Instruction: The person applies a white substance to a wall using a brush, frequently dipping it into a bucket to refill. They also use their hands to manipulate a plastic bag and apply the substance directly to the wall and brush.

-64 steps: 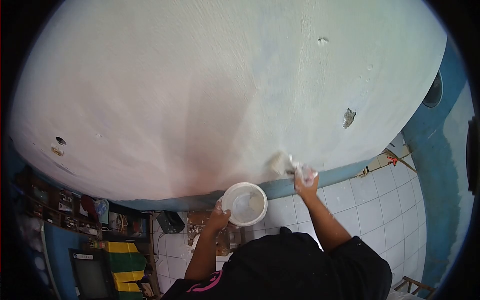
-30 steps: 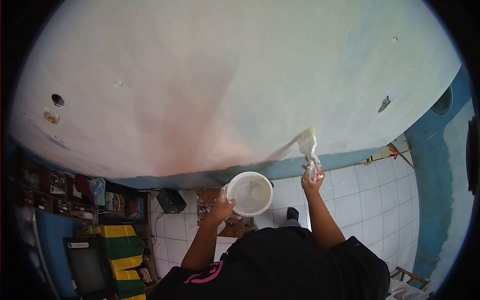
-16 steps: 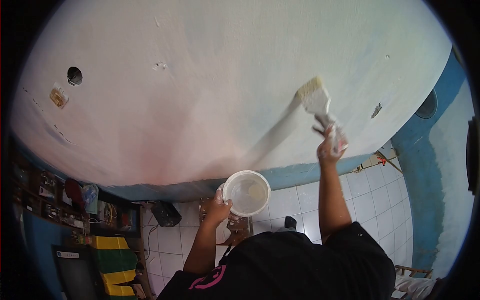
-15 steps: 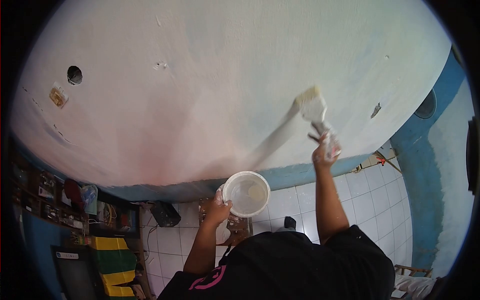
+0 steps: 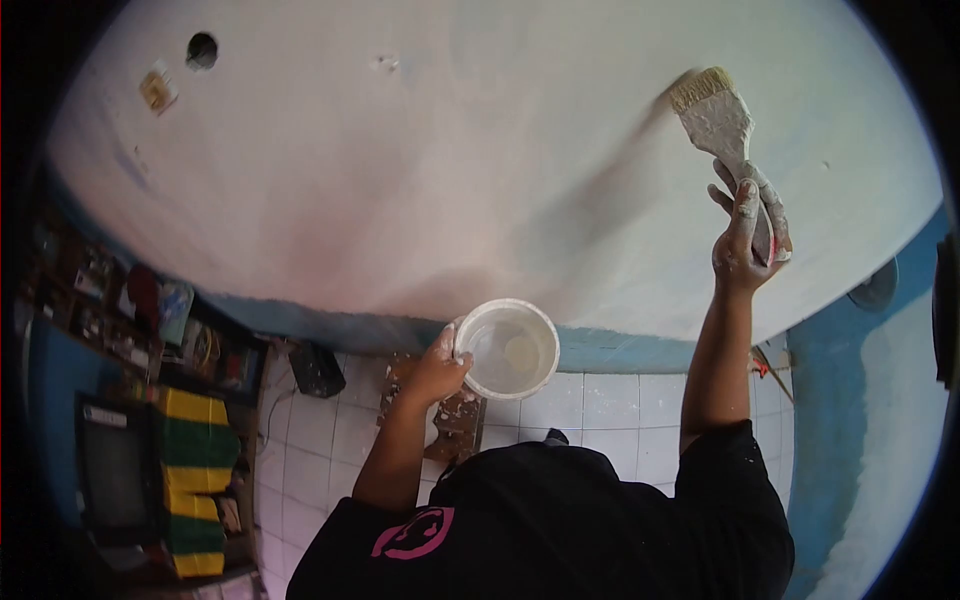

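Clenched around the handle, the right hand holds a paintbrush high, its bristles apparently touching the white wall. Lower down, the left hand grips the rim of a white bucket held above the tiled floor, near the wall's blue band.

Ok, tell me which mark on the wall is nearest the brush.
The small chip just right of the brush, level with its handle in the right hand. The round hole and scuff sit far left.
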The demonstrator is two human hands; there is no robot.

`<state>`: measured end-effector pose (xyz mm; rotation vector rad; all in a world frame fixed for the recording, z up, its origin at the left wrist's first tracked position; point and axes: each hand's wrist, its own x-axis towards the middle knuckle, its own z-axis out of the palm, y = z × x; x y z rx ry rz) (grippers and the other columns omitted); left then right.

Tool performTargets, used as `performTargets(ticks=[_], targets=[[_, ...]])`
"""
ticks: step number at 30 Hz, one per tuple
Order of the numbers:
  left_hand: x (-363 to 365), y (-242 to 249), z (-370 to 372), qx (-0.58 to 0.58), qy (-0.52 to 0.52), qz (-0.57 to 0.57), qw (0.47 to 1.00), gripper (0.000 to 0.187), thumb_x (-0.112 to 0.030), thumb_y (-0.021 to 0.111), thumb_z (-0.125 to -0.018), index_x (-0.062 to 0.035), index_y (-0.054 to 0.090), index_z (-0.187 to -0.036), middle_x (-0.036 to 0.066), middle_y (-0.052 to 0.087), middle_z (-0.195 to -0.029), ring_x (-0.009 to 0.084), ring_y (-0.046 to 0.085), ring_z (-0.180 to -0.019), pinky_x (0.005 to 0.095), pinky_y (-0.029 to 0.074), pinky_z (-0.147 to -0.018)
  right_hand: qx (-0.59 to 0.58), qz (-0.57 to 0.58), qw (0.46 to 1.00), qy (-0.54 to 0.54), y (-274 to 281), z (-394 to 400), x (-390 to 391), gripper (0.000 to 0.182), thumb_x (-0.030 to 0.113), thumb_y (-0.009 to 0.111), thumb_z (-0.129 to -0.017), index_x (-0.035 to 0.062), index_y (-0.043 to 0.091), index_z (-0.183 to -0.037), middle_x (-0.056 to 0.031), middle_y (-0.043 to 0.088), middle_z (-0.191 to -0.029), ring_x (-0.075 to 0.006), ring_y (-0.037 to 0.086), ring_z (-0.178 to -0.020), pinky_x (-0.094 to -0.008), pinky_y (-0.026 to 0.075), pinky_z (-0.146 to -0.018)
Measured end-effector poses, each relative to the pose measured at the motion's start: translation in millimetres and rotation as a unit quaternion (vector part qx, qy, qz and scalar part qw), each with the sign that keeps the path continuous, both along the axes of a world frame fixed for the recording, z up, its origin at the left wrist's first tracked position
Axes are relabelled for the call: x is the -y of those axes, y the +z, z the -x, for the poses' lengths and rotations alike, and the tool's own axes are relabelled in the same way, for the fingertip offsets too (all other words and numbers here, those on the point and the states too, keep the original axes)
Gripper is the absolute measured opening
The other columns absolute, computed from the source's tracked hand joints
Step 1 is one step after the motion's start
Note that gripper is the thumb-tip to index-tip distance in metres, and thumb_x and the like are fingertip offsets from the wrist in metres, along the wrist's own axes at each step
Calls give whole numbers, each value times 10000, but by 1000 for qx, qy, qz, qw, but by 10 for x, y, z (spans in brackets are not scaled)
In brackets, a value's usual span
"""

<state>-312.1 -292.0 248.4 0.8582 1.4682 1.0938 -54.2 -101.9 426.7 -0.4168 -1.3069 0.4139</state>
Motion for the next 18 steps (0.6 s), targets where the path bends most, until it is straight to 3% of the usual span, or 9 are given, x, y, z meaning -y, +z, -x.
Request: performTargets(ticks=[1, 2, 3, 5, 6, 8, 12, 15, 18], targets=[[16, -10, -12, 2, 14, -7, 1000, 547, -11, 442, -838, -37, 221, -1338, 182, 500, -1130, 235, 635, -740, 297, 567, -451, 24, 2, 1000, 0, 4, 48, -23, 200, 72, 551, -862, -92, 586, -971, -197, 650, -878, -250, 663, -787, -322, 558, -654], [18, -11, -25, 3, 31, -17, 999, 541, -10, 441, -838, -32, 229, -1336, 181, 506, -1121, 231, 635, -727, 292, 565, -450, 180, -75, 979, -54, -52, 24, -58, 156, 53, 564, -846, -73, 609, -926, -176, 656, -854, -234, 662, -768, -318, 550, -653], [23, -10, -38, 4, 49, -28, 998, 535, -10, 441, -838, -27, 237, -1333, 181, 511, -1113, 227, 636, -714, 287, 564, -449, 327, -158, 926, -108, -153, -28, -101, 115, 34, 578, -830, -54, 631, -882, -155, 663, -829, -219, 661, -749, -313, 543, -652], [57, 160, -114, -37, 73, -16, 997, 525, -12, 441, -837, -24, 255, -1328, 181, 517, -1103, 225, 637, -709, 285, 563, -448, 466, -188, 862, -68, -285, 103, -67, 67, 8, 619, -744, 0, 659, -797, -140, 659, -768, -248, 644, -620, -302, 517, -586], [70, 220, -160, -58, 82, -10, 995, 520, -13, 441, -836, -22, 264, -1326, 181, 519, -1098, 224, 637, -707, 284, 563, -447, 428, -168, 886, 63, -338, 313, -39, 94, 23, 632, -716, 32, 663, -805, -121, 651, -752, -259, 629, -596, -319, 500, -542], [80, 201, -260, -35, 125, -14, 991, 528, -17, 447, -832, -27, 266, -1328, 184, 518, -1101, 223, 639, -713, 284, 564, -450, 557, -234, 791, 97, -367, 508, -47, 54, 56, 636, -701, 57, 600, -743, -81, 598, -648, -255, 581, -528, -340, 479, -496], [57, -53, -406, -6, 185, -23, 982, 537, -34, 468, -824, -24, 274, -1325, 198, 513, -1117, 221, 642, -733, 278, 560, -433, 596, -353, 718, 70, 75, 948, -50, 108, 149, 620, -739, 68, 556, -711, -92, 556, -590, -257, 579, -532, -357, 471, -486], [132, 12, -477, -30, 215, -60, 974, 548, -31, 481, -812, -16, 280, -1321, 199, 510, -1136, 239, 629, -848, 292, 575, -536, 517, -435, 736, -21, 899, 1094, 23, 109, 159, 615, -761, 56, 583, -755, -101, 576, -615, -271, 577, -544, -362, 477, -512], [222, -207, -447, -224, 220, -119, 942, 552, -20, 485, -799, -9, 292, -1315, 194, 501, -1164, 255, 588, -970, 303, 564, -669, 427, -465, 765, -130, 1316, 1167, 126, 139, 153, 612, -769, 35, 597, -841, -136, 610, -755, -269, 603, -601, -345, 505, -564]])
